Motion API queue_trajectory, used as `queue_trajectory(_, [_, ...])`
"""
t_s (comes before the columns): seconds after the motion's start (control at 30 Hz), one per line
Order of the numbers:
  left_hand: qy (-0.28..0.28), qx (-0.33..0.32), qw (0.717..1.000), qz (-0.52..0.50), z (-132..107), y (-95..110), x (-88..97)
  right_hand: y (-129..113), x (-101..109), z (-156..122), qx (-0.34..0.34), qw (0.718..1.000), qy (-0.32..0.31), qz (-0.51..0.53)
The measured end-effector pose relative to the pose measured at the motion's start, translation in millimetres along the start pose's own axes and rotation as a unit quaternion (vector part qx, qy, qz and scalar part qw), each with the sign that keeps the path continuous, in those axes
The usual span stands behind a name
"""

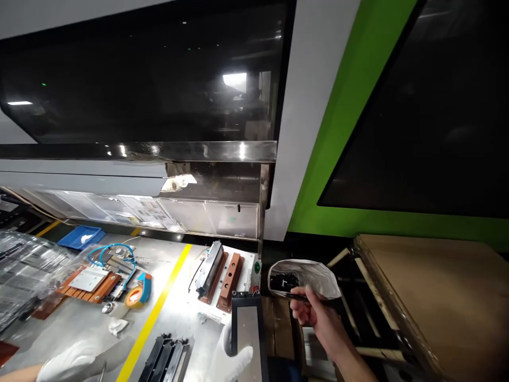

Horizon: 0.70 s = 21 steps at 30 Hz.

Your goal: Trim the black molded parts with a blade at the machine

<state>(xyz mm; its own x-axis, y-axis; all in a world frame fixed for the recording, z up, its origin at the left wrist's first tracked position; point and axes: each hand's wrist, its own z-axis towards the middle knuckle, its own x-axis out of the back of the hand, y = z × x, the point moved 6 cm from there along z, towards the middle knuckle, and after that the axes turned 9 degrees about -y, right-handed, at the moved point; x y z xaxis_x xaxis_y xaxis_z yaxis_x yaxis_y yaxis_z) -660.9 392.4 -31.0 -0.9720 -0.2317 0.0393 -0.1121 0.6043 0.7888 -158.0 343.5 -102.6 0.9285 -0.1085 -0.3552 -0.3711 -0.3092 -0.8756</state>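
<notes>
Farthest left, clear plastic wrapping covers dark pieces, well away from the wearer's hands. Next to it, a co-worker's white-gloved hand reaches over the metal desk, well left of the wearer's own. Beyond that glove sit a blue tray, an orange-brown fixture bearing a pale plate, and a blue-and-yellow tape dispenser. A yellow stripe runs across the desk between the co-worker's glove and the wearer's left hand, which wears a white glove. Just left of this hand lie slim black parts, side by side. Beyond it, a white board carries two reddish-brown blocks, the left one topped by a long grey-and-black bar. The left hand is at a black-framed panel, thumb across its grey face; how firmly it grips cannot be told. Apart from it, to the right, the bare right hand is at the near lip of an open white bag with dark pieces inside; whether its curled fingers pinch anything is unclear. Right of this hand stands a broad cardboard surface.
</notes>
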Motion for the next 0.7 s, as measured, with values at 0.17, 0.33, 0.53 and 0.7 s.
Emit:
queue_trajectory(0.17, [0.052, -0.004, 0.996, 0.078, 5, 18, 58.6, -44, -19, -25, 0.087, 0.985, -0.013, -0.148])
queue_trajectory(0.33, [0.011, -0.072, 0.988, 0.133, 1, 6, 33.7, -46, -19, -41, 0.128, 0.973, -0.006, -0.193])
queue_trajectory(0.53, [-0.065, -0.164, 0.975, 0.135, -45, -10, -19.9, -39, -4, -57, 0.119, 0.977, 0.026, -0.178])
queue_trajectory(0.7, [-0.156, -0.164, 0.97, 0.088, -109, -98, -152.6, -59, 1, -82, 0.145, 0.961, 0.086, -0.218])
